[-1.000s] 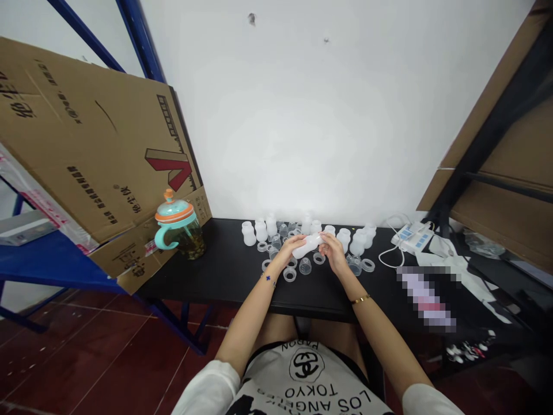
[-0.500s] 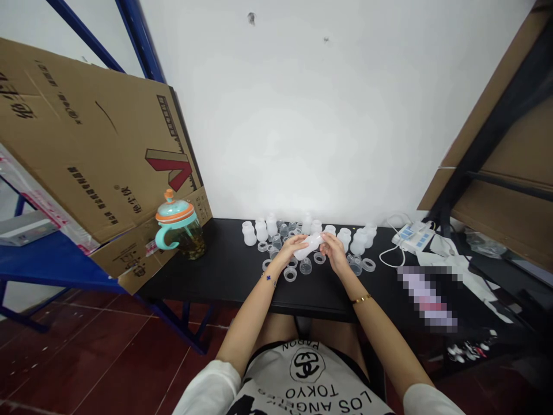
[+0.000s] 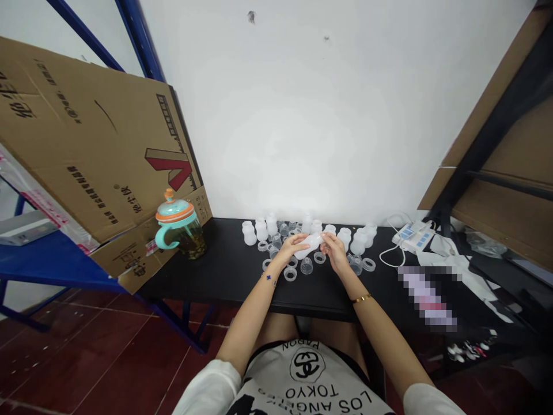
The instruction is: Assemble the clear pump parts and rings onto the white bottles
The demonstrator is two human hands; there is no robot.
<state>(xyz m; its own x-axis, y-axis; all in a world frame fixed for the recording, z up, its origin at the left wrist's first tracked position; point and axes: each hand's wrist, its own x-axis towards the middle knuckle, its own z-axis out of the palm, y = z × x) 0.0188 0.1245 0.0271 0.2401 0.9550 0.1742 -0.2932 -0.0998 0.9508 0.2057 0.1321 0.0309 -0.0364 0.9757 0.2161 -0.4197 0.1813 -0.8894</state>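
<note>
A small translucent white bottle [image 3: 307, 244] lies tilted between both of my hands above the black table [image 3: 224, 271]. My left hand [image 3: 288, 248] is closed round its body. My right hand [image 3: 332, 250] pinches its neck end with closed fingers. Around the hands lie several clear plastic rings [image 3: 290, 274] and small clear caps [image 3: 306, 266]. Behind them stand several more white bottles [image 3: 249, 233] in a loose row by the wall.
A teal and orange lidded cup [image 3: 179, 225] stands at the table's left, against a tilted cardboard box [image 3: 86, 155]. A white device with a cable [image 3: 412, 235] lies at the right. Blue shelving [image 3: 47, 259] is on the left, dark shelving [image 3: 496, 173] on the right.
The bottle and both hands have shifted very slightly; my left fingers have moved a little along the bottle's body. Nothing else has moved.
</note>
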